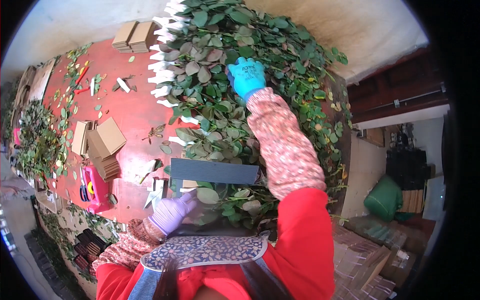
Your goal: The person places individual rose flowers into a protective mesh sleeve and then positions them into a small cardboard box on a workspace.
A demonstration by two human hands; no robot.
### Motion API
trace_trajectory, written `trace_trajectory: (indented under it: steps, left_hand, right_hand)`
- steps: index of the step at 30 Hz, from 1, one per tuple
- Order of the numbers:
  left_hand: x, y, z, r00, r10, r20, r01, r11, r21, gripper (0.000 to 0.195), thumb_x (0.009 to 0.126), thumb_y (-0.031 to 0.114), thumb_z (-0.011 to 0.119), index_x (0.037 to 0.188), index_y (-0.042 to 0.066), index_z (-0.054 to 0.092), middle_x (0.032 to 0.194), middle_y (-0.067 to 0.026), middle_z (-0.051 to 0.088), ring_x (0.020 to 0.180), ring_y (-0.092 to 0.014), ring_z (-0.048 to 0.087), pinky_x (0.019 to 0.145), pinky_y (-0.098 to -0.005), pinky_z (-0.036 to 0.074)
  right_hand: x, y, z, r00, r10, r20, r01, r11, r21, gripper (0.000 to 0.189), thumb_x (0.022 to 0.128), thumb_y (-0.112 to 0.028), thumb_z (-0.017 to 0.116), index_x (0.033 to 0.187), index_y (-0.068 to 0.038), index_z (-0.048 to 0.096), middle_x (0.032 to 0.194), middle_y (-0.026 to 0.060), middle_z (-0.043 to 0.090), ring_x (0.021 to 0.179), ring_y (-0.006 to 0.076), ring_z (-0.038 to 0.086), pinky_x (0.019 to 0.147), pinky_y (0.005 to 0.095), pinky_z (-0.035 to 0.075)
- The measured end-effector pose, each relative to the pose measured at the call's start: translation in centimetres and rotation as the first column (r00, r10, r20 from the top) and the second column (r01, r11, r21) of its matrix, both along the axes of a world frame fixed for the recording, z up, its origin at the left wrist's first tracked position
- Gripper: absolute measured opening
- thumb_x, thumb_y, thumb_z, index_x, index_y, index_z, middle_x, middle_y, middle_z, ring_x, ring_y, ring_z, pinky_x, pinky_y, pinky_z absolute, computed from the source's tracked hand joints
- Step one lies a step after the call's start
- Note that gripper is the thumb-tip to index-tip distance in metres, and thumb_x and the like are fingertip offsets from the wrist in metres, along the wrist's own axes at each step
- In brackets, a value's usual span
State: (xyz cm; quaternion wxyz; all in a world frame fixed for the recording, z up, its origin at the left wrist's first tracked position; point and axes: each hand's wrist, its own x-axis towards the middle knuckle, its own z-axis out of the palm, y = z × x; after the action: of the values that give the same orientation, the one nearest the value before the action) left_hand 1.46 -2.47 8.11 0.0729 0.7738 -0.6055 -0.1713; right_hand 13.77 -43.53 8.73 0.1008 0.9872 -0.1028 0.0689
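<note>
My left hand (173,213), in a purple glove, is low at the near table edge. Its fingertips meet a white sleeve (187,189) beside a leafy stem (208,195); whether they grip it is unclear. A grey ribbed strip (213,171) lies just beyond that hand, across the leaves. Farther off, my right hand (247,77), in a blue glove, rests on a large pile of leafy cut stems (277,45). Its fingers curl down among the leaves, and what they hold is hidden. White sleeves (162,65) line the pile's left side.
Folded cardboard pieces (107,138) lie left on the red table (137,101), with another stack (135,35) at the back. A pink tape dispenser (98,189) and dark-handled scissors (84,191) stand near the front edge. More leafy stems (39,144) are at far left.
</note>
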Motion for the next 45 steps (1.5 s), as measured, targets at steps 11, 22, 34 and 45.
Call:
trace_trajectory:
  steps: [11,22,34,45]
  left_hand:
    - [-0.3,0.9,1.2,0.991,0.057,-0.12,-0.068,0.994,-0.084,0.025,0.086,0.021,0.064,0.109,0.013,0.061,0.136,-0.0028,0.058,0.062,-0.024,0.067,0.051,-0.0359,0.054]
    - [-0.5,0.7,2.6,0.993,0.058,-0.098,-0.07,0.99,-0.121,0.024,0.087,0.016,0.062,0.11,0.012,0.062,0.133,-0.004,0.06,0.067,-0.026,0.068,0.057,-0.0375,0.055]
    - [-0.6,0.8,-0.6,0.995,0.079,-0.059,-0.085,0.991,-0.102,0.03,0.08,0.015,0.069,0.11,0.017,0.064,0.133,-0.0068,0.06,0.067,-0.03,0.067,0.058,-0.0393,0.055]
    - [-0.1,0.3,2.1,0.996,0.062,-0.068,-0.063,0.998,-0.015,0.028,0.084,0.011,0.061,0.112,0.011,0.061,0.138,-0.0066,0.058,0.07,-0.028,0.069,0.058,-0.0395,0.056]
  right_hand:
    - [0.2,2.2,-2.2,0.977,-0.12,-0.178,0.113,0.993,-0.046,0.031,0.084,-0.035,0.074,0.108,-0.016,0.07,0.115,0.0114,0.062,0.107,0.0347,0.059,0.086,0.0511,0.048]
    - [-13.3,1.7,2.5,0.998,-0.051,0.044,0.021,0.853,0.521,0.016,0.082,-0.011,0.065,0.098,-0.01,0.064,0.096,0.0129,0.064,0.085,0.0366,0.064,0.07,0.0486,0.051]
    - [-11.5,4.1,7.5,0.953,0.237,0.186,-0.263,0.956,0.132,0.028,0.077,-0.009,0.07,0.103,-0.012,0.061,0.107,0.0103,0.064,0.089,0.0354,0.064,0.072,0.0474,0.053]
    - [-3.7,3.6,3.9,0.982,0.186,-0.028,-0.18,0.972,0.154,0.016,0.085,-0.016,0.063,0.101,-0.015,0.068,0.108,0.0085,0.067,0.096,0.0306,0.065,0.088,0.0472,0.048]
